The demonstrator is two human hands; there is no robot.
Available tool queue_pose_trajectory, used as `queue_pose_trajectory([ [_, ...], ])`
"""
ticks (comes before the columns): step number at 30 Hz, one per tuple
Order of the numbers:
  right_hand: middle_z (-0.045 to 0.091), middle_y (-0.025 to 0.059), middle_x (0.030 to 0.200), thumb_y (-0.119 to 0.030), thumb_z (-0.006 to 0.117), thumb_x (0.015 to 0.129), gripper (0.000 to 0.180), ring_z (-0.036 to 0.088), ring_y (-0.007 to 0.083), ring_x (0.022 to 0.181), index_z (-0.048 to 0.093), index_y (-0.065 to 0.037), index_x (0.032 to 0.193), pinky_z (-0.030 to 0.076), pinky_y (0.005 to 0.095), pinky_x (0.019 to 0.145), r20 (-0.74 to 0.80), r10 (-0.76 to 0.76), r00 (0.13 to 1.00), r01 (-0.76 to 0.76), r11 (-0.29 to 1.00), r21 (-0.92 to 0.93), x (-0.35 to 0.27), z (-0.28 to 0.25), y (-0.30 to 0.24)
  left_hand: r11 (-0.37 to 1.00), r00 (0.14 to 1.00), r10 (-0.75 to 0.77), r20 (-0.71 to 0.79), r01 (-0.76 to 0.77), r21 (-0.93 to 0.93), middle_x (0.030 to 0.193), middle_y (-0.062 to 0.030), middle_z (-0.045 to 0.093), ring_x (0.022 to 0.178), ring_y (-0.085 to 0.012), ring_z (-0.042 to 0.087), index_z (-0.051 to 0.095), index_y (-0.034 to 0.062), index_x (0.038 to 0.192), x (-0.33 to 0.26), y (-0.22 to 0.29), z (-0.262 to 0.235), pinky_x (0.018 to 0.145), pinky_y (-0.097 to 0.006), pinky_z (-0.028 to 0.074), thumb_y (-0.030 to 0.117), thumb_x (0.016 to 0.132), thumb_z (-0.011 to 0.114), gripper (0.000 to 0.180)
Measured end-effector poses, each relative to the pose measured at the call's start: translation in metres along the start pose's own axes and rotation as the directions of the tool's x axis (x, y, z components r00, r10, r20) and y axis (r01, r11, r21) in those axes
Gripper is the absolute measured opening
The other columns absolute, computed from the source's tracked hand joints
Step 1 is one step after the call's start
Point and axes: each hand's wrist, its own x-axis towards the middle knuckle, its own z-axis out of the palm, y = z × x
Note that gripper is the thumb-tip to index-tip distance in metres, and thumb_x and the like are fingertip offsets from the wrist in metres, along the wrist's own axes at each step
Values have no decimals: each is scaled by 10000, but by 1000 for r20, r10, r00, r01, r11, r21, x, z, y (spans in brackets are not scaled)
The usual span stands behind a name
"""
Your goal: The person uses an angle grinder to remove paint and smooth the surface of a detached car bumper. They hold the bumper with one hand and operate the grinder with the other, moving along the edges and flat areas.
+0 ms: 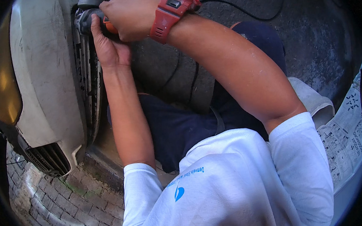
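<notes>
At the top left, both my hands are closed on an angle grinder (86, 22) with a dark grey head and an orange part on its body. My left hand (113, 51) grips it from the near side, thumb laid up along the head. From the right, my right hand (131, 14) wraps over the body, with a red watch (174, 12) on the wrist. The grinder's head is against or just above the slotted inner edge of a scuffed, off-white car bumper (46, 71). I cannot tell whether it touches. My hands hide much of the tool's body.
A black cable (245, 11) curves over the dark floor beyond my right arm. The bumper's black grille (49, 158) lies near grey brick paving (92, 213). At right are a whitish curved container (312, 98) and printed newspaper (344, 136). My dark-clothed legs are folded below my arms.
</notes>
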Motion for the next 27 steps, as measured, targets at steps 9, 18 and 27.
queue_pose_trajectory([
  [9,824,157,1195,-231,798,861,348,806,338,1115,830,-123,1191,646,473,934,107,15,994,-20,999,41,-19,-18,11,999,1000,-19,20,18,36,1376,-64,707,1293,-201,674,589,94,1455,-13,-9,9,1179,-414,519,491,1090,704,551],
  [18,825,153,1172,-257,781,871,378,806,332,1107,810,-118,1222,644,486,935,31,16,999,-18,997,72,-19,-15,15,999,997,-34,65,34,7,1383,-67,712,1295,-212,678,603,99,1446,-13,-10,13,1174,-416,523,502,1097,688,540],
  [27,811,136,1234,-268,824,871,465,789,322,1165,775,-121,1310,622,484,1004,104,18,994,-27,996,86,-12,-9,16,999,1000,7,8,-7,32,1464,-90,680,1381,-242,632,585,89,1500,-12,-6,10,1222,-451,478,483,1110,667,560],
])
